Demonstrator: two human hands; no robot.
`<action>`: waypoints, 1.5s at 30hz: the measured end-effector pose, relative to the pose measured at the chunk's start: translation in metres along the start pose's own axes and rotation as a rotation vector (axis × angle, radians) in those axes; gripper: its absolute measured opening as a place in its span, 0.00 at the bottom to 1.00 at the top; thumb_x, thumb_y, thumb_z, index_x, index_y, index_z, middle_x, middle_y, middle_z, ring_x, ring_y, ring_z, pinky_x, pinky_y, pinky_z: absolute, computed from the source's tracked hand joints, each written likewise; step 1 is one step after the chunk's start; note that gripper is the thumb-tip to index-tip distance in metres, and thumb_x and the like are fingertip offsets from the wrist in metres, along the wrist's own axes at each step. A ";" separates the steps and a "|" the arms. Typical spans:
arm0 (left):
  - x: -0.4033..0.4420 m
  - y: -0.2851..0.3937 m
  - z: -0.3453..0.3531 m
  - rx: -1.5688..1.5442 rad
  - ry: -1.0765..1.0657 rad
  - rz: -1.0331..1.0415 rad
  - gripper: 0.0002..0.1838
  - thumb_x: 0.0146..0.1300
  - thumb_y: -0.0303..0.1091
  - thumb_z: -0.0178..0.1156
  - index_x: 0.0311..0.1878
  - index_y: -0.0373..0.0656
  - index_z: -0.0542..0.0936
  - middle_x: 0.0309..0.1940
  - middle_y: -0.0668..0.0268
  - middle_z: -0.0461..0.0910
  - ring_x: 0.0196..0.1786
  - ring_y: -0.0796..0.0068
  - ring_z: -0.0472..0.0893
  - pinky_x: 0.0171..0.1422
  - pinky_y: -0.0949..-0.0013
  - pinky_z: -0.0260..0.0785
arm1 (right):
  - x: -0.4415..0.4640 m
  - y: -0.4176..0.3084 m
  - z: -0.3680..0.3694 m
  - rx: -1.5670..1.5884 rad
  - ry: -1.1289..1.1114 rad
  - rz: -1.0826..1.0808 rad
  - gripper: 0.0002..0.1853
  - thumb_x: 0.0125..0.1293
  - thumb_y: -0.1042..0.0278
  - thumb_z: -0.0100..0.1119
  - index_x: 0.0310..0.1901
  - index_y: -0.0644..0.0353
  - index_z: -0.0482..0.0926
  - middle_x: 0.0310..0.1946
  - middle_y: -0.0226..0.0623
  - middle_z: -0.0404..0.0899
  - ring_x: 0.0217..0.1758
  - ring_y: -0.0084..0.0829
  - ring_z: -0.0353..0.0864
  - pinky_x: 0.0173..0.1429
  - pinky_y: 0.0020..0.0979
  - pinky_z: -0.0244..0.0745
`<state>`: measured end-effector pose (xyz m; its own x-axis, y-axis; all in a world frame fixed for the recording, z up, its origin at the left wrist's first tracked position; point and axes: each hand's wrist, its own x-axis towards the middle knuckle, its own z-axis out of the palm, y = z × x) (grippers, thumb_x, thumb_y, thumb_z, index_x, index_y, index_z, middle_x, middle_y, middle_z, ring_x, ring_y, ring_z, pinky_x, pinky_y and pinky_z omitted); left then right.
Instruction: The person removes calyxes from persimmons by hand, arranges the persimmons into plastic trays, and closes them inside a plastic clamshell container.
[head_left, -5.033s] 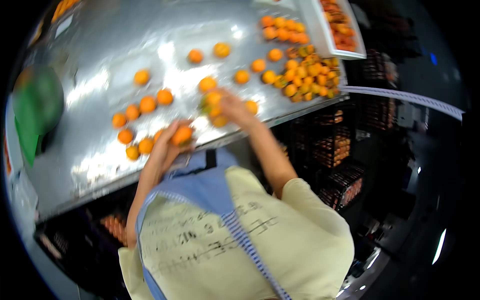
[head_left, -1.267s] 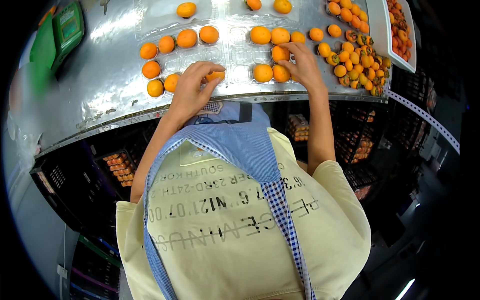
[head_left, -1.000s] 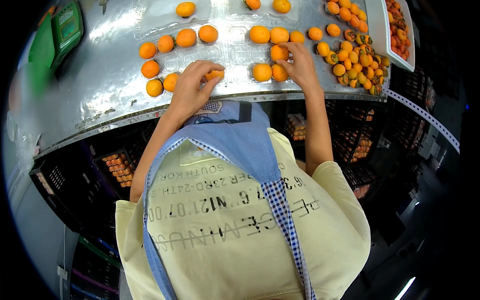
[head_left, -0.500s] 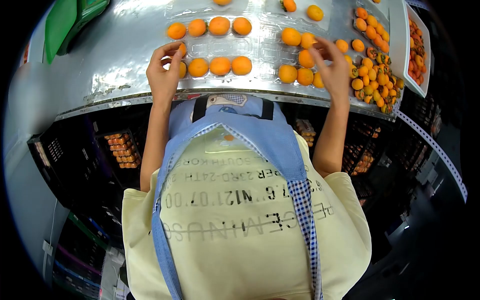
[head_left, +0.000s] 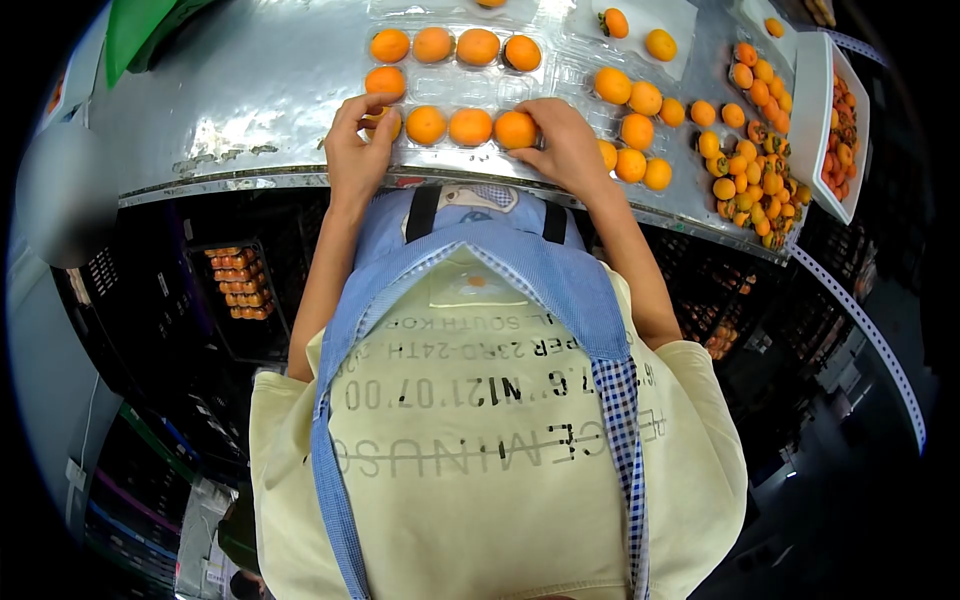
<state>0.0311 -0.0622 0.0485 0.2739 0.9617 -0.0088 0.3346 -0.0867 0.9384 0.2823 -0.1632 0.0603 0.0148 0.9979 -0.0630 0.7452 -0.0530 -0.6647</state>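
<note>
A clear plastic tray (head_left: 455, 82) holds orange persimmons in a back row, a front row and one at the left of the middle row. My left hand (head_left: 358, 155) has its thumb and fingers around the front-left persimmon (head_left: 386, 124), partly hidden by the fingers. At the other end of that row, my right hand (head_left: 565, 145) curls its fingers and thumb around the front-right persimmon (head_left: 515, 129). Between them sit two more persimmons, one of them the persimmon (head_left: 426, 125) nearer my left hand. A second clear tray (head_left: 598, 122) to the right is partly filled.
Loose persimmons (head_left: 760, 185) are heaped at the right of the metal table (head_left: 250, 110), near a white bin (head_left: 848, 195) of redder fruit. A green container (head_left: 135, 35) stands at the back left. Below the table edge are dark crates (head_left: 215, 310), one with packed fruit.
My right hand has moved left from the right tray to the front-right persimmon of the left tray. My left hand has shifted from the middle-row persimmon to the front-left one. The view has shifted slightly.
</note>
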 end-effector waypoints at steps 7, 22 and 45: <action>0.001 0.069 0.025 -0.214 -0.361 0.013 0.18 0.57 0.28 0.64 0.52 0.42 0.78 0.46 0.67 0.78 0.44 0.77 0.76 0.46 0.74 0.70 | -0.019 -0.019 -0.016 1.425 0.024 0.360 0.25 0.67 0.55 0.56 0.56 0.69 0.71 0.51 0.45 0.76 0.48 0.35 0.79 0.54 0.36 0.75; -0.007 0.095 0.051 -0.077 -0.343 0.256 0.25 0.50 0.36 0.71 0.52 0.42 0.77 0.45 0.62 0.76 0.43 0.69 0.79 0.39 0.72 0.73 | -0.021 -0.044 -0.006 1.730 -0.059 0.334 0.26 0.73 0.54 0.41 0.62 0.69 0.64 0.56 0.47 0.72 0.56 0.37 0.76 0.60 0.38 0.71; -0.007 0.081 0.051 -0.523 -0.483 -0.132 0.32 0.56 0.31 0.68 0.63 0.39 0.67 0.53 0.59 0.75 0.57 0.69 0.75 0.62 0.66 0.67 | -0.015 -0.039 -0.011 1.411 -0.116 0.421 0.24 0.74 0.50 0.40 0.53 0.65 0.73 0.42 0.41 0.78 0.42 0.30 0.76 0.49 0.30 0.72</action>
<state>0.1027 -0.0897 0.1072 0.6691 0.7230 -0.1720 -0.0494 0.2741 0.9604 0.2605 -0.1752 0.0955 -0.0421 0.8952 -0.4436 -0.5521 -0.3909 -0.7365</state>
